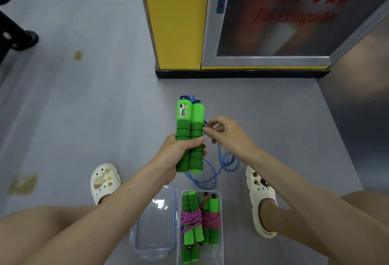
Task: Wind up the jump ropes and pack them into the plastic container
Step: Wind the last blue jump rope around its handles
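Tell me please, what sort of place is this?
Probably a corridor or hall corner inside a public building, not a home. The grey floor is smooth, a yellow pillar stands ahead, and beside it is a glass-fronted cabinet marked Fire Extinguisher.

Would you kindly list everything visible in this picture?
green handles: two, green, held side by side
blue rope: one, blue, hanging loose from the handles
plastic container: one, clear, on the floor between the clogs
lid: one, clear, open at its left
wound jump ropes: two, pink cord on green handles, inside the container
clogs: two, cream, worn
pillar: one, yellow, ahead
cabinet: one, grey-framed, right of the pillar
left hand: grips the handles
right hand: pinches the blue rope
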### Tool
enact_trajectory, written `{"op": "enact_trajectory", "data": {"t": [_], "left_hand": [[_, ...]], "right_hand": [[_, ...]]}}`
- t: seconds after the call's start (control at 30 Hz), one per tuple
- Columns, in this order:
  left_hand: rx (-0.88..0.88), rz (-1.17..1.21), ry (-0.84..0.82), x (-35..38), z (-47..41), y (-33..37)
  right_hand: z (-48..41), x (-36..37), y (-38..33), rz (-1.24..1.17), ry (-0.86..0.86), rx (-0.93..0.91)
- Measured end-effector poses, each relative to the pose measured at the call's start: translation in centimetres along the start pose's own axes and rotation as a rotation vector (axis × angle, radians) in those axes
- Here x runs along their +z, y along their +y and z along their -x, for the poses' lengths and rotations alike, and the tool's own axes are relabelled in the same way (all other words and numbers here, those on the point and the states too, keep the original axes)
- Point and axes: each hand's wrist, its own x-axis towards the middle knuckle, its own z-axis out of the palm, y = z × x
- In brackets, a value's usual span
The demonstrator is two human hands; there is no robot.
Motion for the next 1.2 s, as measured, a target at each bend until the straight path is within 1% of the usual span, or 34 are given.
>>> {"op": "enact_trajectory", "data": {"t": [0.1,0.2,0.27,0.37,0.5,0.53,0.6,0.67,0.73,0.8,0.87,1.0,1.1,1.2], "left_hand": [[-0.027,0.005,-0.017,-0.2,0.1,-0.2],[-0.026,0.003,-0.016,-0.5,0.1,-0.2],[-0.019,-0.004,-0.001,-0.8,0.0,0.0],[-0.004,-0.028,0.014,-1.0,-0.2,0.0],[0.002,-0.044,0.017,-1.0,-0.4,-0.2],[0.005,-0.053,0.02,-1.0,-0.4,-0.2],[0.028,-0.079,0.032,-1.0,-0.4,-0.3],[0.071,-0.12,0.04,-1.0,-0.4,-0.4],[0.106,-0.149,0.031,-0.9,-0.4,-0.5],[0.1,-0.141,0.009,-0.9,-0.4,-0.6],[0.077,-0.128,-0.019,-1.0,-0.4,-0.5],[0.055,-0.118,-0.083,-0.8,-0.3,-0.5],[0.059,-0.093,-0.096,-0.5,-0.3,-0.6],[0.058,-0.065,-0.106,-0.4,-0.4,-0.4]], "right_hand": [[0.0,-0.2,0.3,0.143,-0.079,0.035],[0.1,-0.1,0.2,0.198,-0.082,-0.004],[0.3,0.1,-0.1,0.143,-0.087,-0.008],[0.3,0.5,-0.4,-0.028,-0.073,0.042],[0.5,0.6,-0.6,-0.353,-0.08,0.175],[0.5,0.6,-0.7,-0.387,-0.085,0.201],[0.5,0.5,-0.7,-0.324,-0.081,0.198],[0.7,0.7,-0.9,-0.25,-0.087,0.157],[0.9,0.8,-1.2,-0.246,-0.115,0.148],[1.0,0.9,-1.4,-0.263,-0.146,0.173],[1.0,0.9,-1.5,-0.27,-0.14,0.2],[1.3,1.0,-1.8,-0.386,-0.046,0.24],[1.4,1.2,-2.0,-0.486,0.011,0.259],[1.1,1.2,-1.9,-0.508,0.037,0.286]]}}
